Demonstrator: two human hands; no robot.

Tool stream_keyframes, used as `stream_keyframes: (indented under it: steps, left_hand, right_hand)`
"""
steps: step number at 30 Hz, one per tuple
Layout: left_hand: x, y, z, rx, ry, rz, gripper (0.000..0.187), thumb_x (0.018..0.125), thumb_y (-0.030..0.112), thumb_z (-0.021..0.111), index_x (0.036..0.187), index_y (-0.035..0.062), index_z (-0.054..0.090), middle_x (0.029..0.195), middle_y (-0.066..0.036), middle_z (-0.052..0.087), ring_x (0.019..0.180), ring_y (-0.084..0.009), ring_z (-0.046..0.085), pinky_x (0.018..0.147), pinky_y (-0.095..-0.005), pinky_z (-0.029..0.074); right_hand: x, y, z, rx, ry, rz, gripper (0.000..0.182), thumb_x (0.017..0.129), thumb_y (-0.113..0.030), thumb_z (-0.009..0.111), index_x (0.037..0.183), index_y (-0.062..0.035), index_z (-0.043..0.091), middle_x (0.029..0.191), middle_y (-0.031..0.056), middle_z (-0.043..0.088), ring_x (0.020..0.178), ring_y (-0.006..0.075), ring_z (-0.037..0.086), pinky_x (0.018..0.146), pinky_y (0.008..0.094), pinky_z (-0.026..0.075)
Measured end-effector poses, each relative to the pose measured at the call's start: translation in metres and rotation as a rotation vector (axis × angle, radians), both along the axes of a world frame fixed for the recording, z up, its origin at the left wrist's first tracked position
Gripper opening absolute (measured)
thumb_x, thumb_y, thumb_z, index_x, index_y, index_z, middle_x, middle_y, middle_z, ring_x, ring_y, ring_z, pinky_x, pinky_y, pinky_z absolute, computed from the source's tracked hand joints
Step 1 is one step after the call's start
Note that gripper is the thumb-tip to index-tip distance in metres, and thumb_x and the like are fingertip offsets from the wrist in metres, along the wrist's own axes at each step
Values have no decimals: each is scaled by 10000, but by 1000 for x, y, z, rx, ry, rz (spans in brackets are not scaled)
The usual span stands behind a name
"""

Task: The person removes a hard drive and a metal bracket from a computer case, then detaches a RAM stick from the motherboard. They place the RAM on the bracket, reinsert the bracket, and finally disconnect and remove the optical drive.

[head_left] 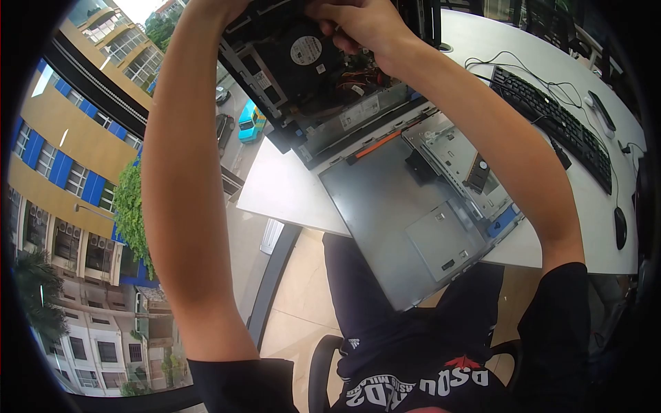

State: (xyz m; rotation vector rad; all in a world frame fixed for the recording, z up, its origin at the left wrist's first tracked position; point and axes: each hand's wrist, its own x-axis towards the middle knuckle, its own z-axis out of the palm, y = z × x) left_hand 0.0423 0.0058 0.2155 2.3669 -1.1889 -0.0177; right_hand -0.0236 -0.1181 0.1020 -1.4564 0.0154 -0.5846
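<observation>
An opened desktop computer case (pixel 344 124) stands at the top of the view, its inside showing. In it sits a black fan (pixel 306 51) with a round white label, and coloured wires (pixel 361 84) run beside it. My right hand (pixel 365 27) reaches into the case above the fan, fingers curled in; what they hold, if anything, is hidden. My left hand (pixel 224 7) is at the case's upper left edge, mostly cut off by the frame, so its fingers do not show. A metal side panel (pixel 379 206) lies below the case, with a metal drive bracket (pixel 454 162) on it.
The white table (pixel 289 189) holds a black keyboard (pixel 551 117), a mouse (pixel 620 228), a dark handheld object (pixel 601 112) and loose cables. The panel overhangs the table's front edge above my lap. A window on the left looks onto buildings and a street.
</observation>
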Motion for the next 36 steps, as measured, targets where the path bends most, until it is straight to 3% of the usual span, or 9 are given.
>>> stream_keyframes:
  steps: [4, 10, 18, 21, 25, 30, 33, 36]
  left_hand:
    - [-9, 11, 3, 14, 14, -72, 826, 957, 750, 459, 1491, 127, 558, 1492, -292, 518, 1349, -406, 552, 1107, -558, 445]
    - [20, -10, 0, -9, 22, 15, 822, 973, 738, 449, 1497, 113, 548, 1492, -295, 516, 1334, -400, 562, 1115, -541, 436]
    - [25, -9, 1, -11, 53, -37, 811, 977, 732, 463, 1461, 94, 588, 1489, -282, 525, 1350, -377, 540, 1137, -502, 405]
    - [-5, 6, 2, -6, -16, -83, 800, 985, 721, 462, 1466, 93, 583, 1490, -279, 525, 1346, -372, 543, 1133, -485, 412]
    - [26, -8, 0, -17, 11, -66, 799, 985, 718, 465, 1472, 94, 579, 1489, -281, 527, 1347, -363, 545, 1133, -467, 412]
    - [26, -8, 0, -5, 36, -17, 803, 983, 724, 459, 1485, 107, 569, 1504, -279, 515, 1361, -360, 537, 1144, -459, 402]
    - [19, -8, 1, 9, -78, 54, 809, 982, 732, 450, 1493, 114, 563, 1515, -274, 507, 1363, -367, 535, 1151, -459, 392]
    - [26, -8, 0, -11, 0, -24, 825, 976, 744, 446, 1496, 114, 558, 1509, -273, 513, 1355, -372, 542, 1144, -470, 402]
  right_hand:
    - [-9, 5, 3, -133, 46, -45, 160, 985, -123, 686, 986, 36, 708, 715, 67, 654, 481, 125, 547, 428, 274, 388]
    - [0, 2, 1, -142, -11, -11, 203, 979, -143, 700, 987, 60, 718, 693, 68, 648, 463, 135, 551, 435, 285, 412]
    - [3, 2, 19, -342, 94, -258, 202, 947, -150, 731, 1016, 40, 722, 655, 93, 678, 490, 163, 632, 447, 321, 481]
    - [6, 5, 23, -390, 96, -334, 217, 927, -161, 746, 1030, 28, 723, 673, 102, 697, 514, 180, 663, 475, 334, 519]
    - [4, 7, 25, -457, 120, -401, 223, 916, -173, 757, 1042, 8, 724, 680, 104, 702, 523, 196, 676, 490, 343, 537]
    - [3, 8, 28, -420, 141, -359, 200, 930, -166, 737, 1038, 2, 728, 662, 97, 689, 509, 187, 664, 490, 342, 536]
    - [14, -3, 15, -334, 89, -241, 183, 948, -149, 709, 1005, 24, 724, 645, 91, 671, 488, 182, 639, 472, 333, 512]
    - [16, -9, 8, -254, 75, -140, 193, 967, -137, 681, 969, 53, 713, 641, 91, 657, 475, 175, 612, 449, 317, 474]
